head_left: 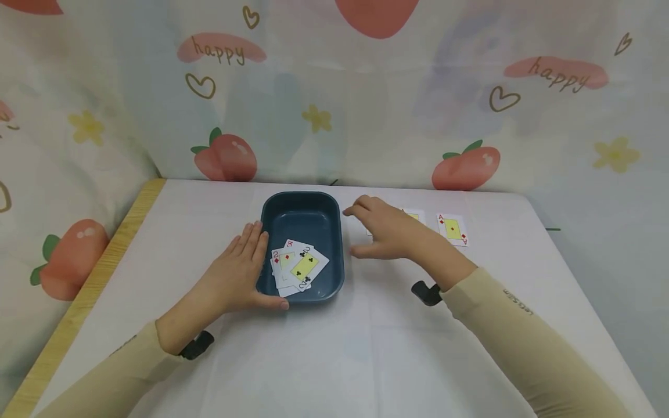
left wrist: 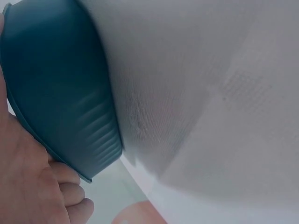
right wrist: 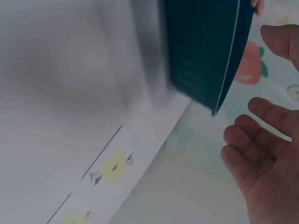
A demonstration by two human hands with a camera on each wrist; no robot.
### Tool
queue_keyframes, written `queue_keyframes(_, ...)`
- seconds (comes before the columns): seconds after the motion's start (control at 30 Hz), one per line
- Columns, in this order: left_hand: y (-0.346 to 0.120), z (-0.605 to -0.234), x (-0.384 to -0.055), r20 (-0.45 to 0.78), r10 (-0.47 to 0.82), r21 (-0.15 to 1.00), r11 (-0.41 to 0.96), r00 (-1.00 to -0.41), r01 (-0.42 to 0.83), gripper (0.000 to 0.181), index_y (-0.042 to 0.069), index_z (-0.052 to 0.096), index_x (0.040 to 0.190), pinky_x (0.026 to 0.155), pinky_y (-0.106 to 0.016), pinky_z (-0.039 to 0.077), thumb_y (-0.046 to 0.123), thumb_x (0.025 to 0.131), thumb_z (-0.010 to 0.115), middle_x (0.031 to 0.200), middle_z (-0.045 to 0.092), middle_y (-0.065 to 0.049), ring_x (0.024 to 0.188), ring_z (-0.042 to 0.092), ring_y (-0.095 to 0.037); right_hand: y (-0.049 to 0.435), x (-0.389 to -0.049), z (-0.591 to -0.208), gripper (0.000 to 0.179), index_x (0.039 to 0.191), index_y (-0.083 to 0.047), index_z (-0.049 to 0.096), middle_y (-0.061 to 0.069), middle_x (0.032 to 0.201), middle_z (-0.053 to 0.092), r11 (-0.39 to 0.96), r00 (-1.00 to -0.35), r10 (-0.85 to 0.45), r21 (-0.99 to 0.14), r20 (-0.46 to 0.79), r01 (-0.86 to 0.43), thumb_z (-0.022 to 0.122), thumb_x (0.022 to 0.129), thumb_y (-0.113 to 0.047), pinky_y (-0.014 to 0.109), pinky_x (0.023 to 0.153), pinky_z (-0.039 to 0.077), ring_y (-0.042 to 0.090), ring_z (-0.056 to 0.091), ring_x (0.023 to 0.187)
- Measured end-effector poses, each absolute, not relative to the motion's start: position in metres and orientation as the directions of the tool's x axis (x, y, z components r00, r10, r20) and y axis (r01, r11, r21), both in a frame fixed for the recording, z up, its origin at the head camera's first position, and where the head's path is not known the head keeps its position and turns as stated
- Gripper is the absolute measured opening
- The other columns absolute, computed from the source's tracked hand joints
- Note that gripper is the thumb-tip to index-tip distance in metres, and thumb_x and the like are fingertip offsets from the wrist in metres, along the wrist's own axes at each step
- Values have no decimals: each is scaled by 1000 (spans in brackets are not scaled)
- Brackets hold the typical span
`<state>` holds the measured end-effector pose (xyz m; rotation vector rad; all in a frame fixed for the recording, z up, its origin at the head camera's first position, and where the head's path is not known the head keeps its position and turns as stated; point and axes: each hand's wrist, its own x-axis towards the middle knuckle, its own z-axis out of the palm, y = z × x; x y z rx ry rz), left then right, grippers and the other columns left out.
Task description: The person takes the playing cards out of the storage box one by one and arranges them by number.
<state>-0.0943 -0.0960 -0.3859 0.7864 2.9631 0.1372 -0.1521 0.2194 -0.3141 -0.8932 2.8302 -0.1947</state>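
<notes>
A dark blue rectangular tray stands on the white table, with several overlapping playing cards in its near half; a two of clubs lies on top. Along the tray's left rim lie the straight fingers of my left hand, the thumb stretched toward the near left corner. My right hand holds nothing and hovers just off the tray's right side, thumb and fingers spread apart. Behind that hand is a partly hidden card. Further right lies an ace of diamonds, face up.
The white table covering reaches back to a curtain printed with fruit, hearts and "happy". A bare wooden edge shows along the left. In the right wrist view, a card with black marks lies near the table's far edge.
</notes>
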Motion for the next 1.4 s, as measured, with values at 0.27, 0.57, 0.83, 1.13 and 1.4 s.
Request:
queue_keyframes(0.27, -96, -389, -97, -27, 516, 103, 853, -856, 511, 146, -7, 20, 155, 120, -55, 21, 97, 59, 55, 164, 8, -27, 152, 9, -43, 148, -131, -327, 71, 134, -9, 59, 6, 124, 57, 783, -774, -618, -26, -134, -621, 70, 83, -57, 33, 93, 54, 19, 54, 110)
queue_keyframes(0.57, -94, -389, -97, -24, 521, 102, 851, -853, 516, 148, -7, 21, 155, 120, -54, 21, 102, 57, 43, 164, 9, -26, 152, 9, -42, 112, -122, -356, 86, 134, -7, 61, 12, 120, 63, 821, -802, -510, 102, -312, -562, 72, 77, -70, 39, 89, 56, 24, 60, 104)
queue_keyframes(0.83, -94, -388, -96, -26, 523, 112, 849, -852, 517, 145, -8, 20, 155, 121, -53, 20, 97, 60, 54, 164, 9, -27, 152, 9, -42, 111, -130, -367, 76, 140, -16, 55, 10, 126, 56, 814, -790, -536, 67, -298, -577, 80, 79, -53, 39, 94, 54, 24, 53, 111)
queue_keyframes(1.13, -98, -386, -95, -47, 508, 123, 857, -860, 500, 149, -8, 20, 155, 121, -53, 19, 103, 57, 42, 164, 8, -27, 153, 7, -42, 108, -142, -369, 90, 142, -9, 53, 8, 129, 58, 809, -780, -554, 34, -291, -587, 86, 70, -53, 38, 99, 52, 21, 54, 112)
queue_keyframes(1.4, -98, -386, -95, -50, 511, 126, 856, -858, 502, 148, -7, 20, 155, 121, -53, 18, 101, 58, 45, 164, 8, -26, 153, 7, -42, 108, -148, -369, 90, 138, -11, 56, 7, 125, 57, 807, -771, -553, 25, -317, -590, 85, 67, -57, 37, 94, 53, 19, 50, 105)
